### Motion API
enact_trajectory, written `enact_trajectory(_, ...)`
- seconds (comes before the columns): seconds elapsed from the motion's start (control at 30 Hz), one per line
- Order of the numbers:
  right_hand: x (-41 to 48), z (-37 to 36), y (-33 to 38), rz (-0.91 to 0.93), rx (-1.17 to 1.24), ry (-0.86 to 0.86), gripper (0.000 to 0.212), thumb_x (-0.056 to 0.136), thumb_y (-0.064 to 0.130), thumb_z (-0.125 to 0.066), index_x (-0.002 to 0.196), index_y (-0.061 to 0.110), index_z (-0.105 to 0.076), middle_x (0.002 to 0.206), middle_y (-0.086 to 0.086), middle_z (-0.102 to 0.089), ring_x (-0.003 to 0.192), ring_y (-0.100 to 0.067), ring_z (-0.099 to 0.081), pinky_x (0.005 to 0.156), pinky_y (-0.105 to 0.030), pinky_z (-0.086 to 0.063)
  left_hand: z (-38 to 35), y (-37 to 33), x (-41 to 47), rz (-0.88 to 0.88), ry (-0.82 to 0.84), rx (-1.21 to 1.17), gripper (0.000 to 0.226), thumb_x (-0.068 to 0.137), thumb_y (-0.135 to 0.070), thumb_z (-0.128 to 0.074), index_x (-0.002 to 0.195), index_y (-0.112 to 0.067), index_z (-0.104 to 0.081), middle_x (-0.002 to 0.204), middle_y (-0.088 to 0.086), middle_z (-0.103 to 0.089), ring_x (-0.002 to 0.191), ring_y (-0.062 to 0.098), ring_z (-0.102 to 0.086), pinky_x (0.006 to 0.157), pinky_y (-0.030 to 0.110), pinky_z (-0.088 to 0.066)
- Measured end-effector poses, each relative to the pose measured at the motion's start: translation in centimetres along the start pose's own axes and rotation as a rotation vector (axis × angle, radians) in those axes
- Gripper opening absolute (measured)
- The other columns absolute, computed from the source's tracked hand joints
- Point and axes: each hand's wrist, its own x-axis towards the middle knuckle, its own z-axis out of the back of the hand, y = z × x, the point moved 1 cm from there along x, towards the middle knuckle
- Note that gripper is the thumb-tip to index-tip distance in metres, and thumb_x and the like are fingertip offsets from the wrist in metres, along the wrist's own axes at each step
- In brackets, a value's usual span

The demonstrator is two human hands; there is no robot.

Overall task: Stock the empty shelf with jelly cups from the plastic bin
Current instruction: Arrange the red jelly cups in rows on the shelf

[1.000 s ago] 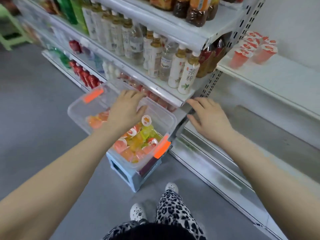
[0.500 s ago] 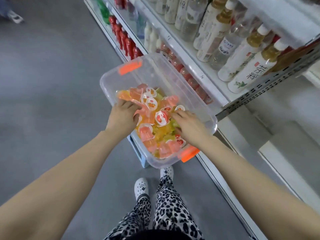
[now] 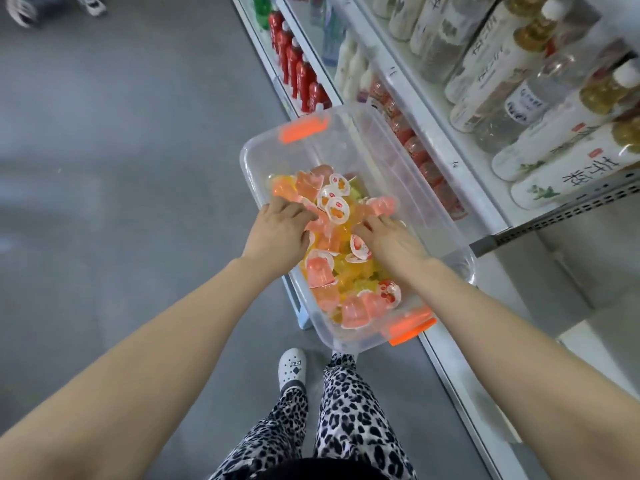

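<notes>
Your clear plastic bin (image 3: 381, 150) has bright orange latches (image 3: 304, 129). Its jelly cups (image 3: 320, 271) are pink, orange, yellow and pale green, with white lids. Your trousers (image 3: 349, 420) are black-and-white leopard print, your shoe (image 3: 292, 367) white, the floor (image 3: 121, 133) grey.

A grey floor (image 3: 121, 150) fills the left side. Along the right runs a white shelving unit (image 3: 436, 133). A row of red bottles (image 3: 298, 71) stands on its lowest level with 1 green bottle (image 3: 259, 12) beyond them, and pale-labelled tea bottles (image 3: 561, 157) crowd the level above. Below, leopard-print trousers (image 3: 349, 410) end in 1 white clog (image 3: 292, 367). A corner of a pale blue stool (image 3: 304, 317) shows just above the clog. At the top left, 2 blurred shoes (image 3: 20, 8) belong to another person.
</notes>
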Motion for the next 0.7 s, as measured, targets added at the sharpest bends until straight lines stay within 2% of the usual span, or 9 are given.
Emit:
enact_trajectory(0.1,-0.9,0.2,-0.9,-0.087,0.113,-0.022,0.064,0.081,-0.001,-0.060,0.141,0.012,-0.042,0.141,-0.014,-0.044,0.118,-0.036,-0.051,0.094,-0.045,-0.045,0.7,-0.5,1.1,0.011,0.195,0.031,0.050,0.087,-0.021,-0.061,0.136,-0.019,-0.052,0.134,0.006,-0.055,0.120,0.032,-0.047,0.098,0.041,-0.037)
enact_trajectory(0.2,-2.9,0.1,-1.7,-0.197,0.263,-0.080,0.069,0.079,0.014,-0.070,0.140,0.016,-0.039,0.132,-0.010,-0.053,0.116,-0.031,-0.053,0.093,-0.040,-0.045,0.6,-0.6,3.2,0.000,0.314,0.152,0.059,0.089,-0.020,-0.059,0.145,-0.020,-0.039,0.147,0.005,-0.040,0.130,0.031,-0.038,0.107,0.041,-0.034)
enact_trajectory(0.4,-6.4,0.2,-2.2,-0.340,0.404,-0.227,0.069,0.078,0.030,-0.073,0.139,0.028,-0.040,0.125,-0.003,-0.056,0.108,-0.027,-0.057,0.082,-0.042,-0.052,-1.4,-0.5,6.0,-0.032,0.509,0.305,0.055,0.088,-0.009,-0.056,0.139,-0.023,-0.045,0.142,0.002,-0.045,0.129,0.030,-0.042,0.099,0.044,-0.045)
enact_trajectory(0.57,-8.3,0.4,-1.5,-0.456,0.575,-0.346,0.062,0.075,0.023,-0.072,0.133,0.019,-0.049,0.125,-0.005,-0.055,0.110,-0.027,-0.057,0.085,-0.038,-0.050,-1.9,-0.5,6.2,-0.057,0.514,0.284,0.047,0.086,-0.008,-0.059,0.130,-0.020,-0.046,0.129,0.005,-0.055,0.123,0.029,-0.046,0.093,0.044,-0.049)
enact_trajectory(0.7,-9.5,1.2,-0.8,-0.551,0.703,-0.457,0.051,0.078,0.023,-0.073,0.124,0.018,-0.053,0.120,0.001,-0.058,0.108,-0.017,-0.056,0.084,-0.029,-0.042,-0.6,-1.5,5.6,-0.069,0.488,0.199,0.050,0.088,-0.022,-0.066,0.130,-0.013,-0.042,0.123,0.012,-0.057,0.117,0.030,-0.051,0.086,0.038,-0.047)
